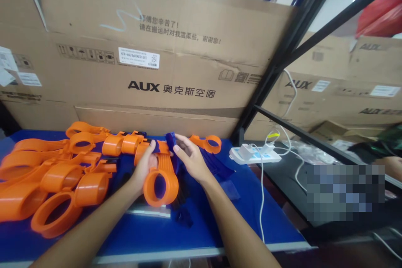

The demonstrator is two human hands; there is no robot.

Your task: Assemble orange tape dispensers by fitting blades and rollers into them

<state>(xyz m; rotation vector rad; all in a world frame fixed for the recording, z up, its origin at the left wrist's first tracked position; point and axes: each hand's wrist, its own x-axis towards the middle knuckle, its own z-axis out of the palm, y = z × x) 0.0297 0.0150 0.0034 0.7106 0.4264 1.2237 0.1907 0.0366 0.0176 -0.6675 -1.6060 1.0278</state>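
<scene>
My left hand is wrapped round an orange plastic part with a ring at its lower end, which hangs over the blue tabletop. Between the thumb and fingers of my right hand is a dark blue plastic piece, held up against the orange part's upper end. Whether the two are joined I cannot tell. Several more orange ring parts lie heaped to the left, some with black fittings. Just behind my hands is another orange ring part.
Blue sheet pieces and a small clear bag lie right of my hands. A white power strip with cables sits beside the black rack post. A large cardboard box stands behind the blue table. Another person's arm shows at far right.
</scene>
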